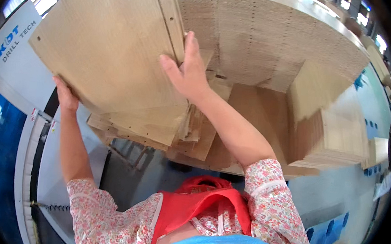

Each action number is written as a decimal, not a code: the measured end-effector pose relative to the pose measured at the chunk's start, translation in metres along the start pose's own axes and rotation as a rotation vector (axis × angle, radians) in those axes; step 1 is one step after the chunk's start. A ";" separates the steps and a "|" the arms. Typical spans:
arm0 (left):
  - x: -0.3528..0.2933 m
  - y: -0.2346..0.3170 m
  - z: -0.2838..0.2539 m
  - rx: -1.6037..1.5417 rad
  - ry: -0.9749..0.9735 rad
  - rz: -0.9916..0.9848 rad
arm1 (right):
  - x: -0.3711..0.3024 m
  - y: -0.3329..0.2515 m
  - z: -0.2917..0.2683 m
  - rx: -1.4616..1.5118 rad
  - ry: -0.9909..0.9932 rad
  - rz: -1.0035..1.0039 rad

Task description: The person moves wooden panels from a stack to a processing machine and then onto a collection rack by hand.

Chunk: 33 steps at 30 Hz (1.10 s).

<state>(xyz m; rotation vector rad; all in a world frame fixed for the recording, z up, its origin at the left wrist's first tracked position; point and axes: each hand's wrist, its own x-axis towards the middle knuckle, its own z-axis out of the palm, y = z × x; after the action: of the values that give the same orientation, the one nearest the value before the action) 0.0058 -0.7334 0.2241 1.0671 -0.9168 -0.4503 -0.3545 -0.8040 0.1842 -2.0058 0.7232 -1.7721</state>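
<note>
A large pale wooden panel (105,41) stands tilted up in front of me, with small drilled holes near its edges. My left hand (66,96) grips its lower left edge, the fingers partly hidden. On the opposite side my right hand (188,73) holds the right edge, thumb on the face and fingers around the side. Along that edge runs a narrow wooden strip (169,19) with a row of holes; whether it belongs to the same panel I cannot tell. Beneath the raised panel lies an uneven stack of wooden panels (142,124).
A tall stack of boards (257,39) with rows of holes in its side rises at the back. Another board stack (325,134) stands at the right on a brown base board (256,108). White and blue machine housing (7,66) flanks my left side.
</note>
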 end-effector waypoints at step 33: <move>-0.031 0.024 0.031 0.088 0.142 -0.038 | -0.024 0.058 -0.077 0.889 0.003 0.345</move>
<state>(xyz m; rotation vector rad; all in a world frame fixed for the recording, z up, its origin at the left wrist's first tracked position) -0.0391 -0.7180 0.2377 1.1833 -0.7973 -0.3633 -0.4404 -0.8312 0.1427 -1.1963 0.1810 -1.4975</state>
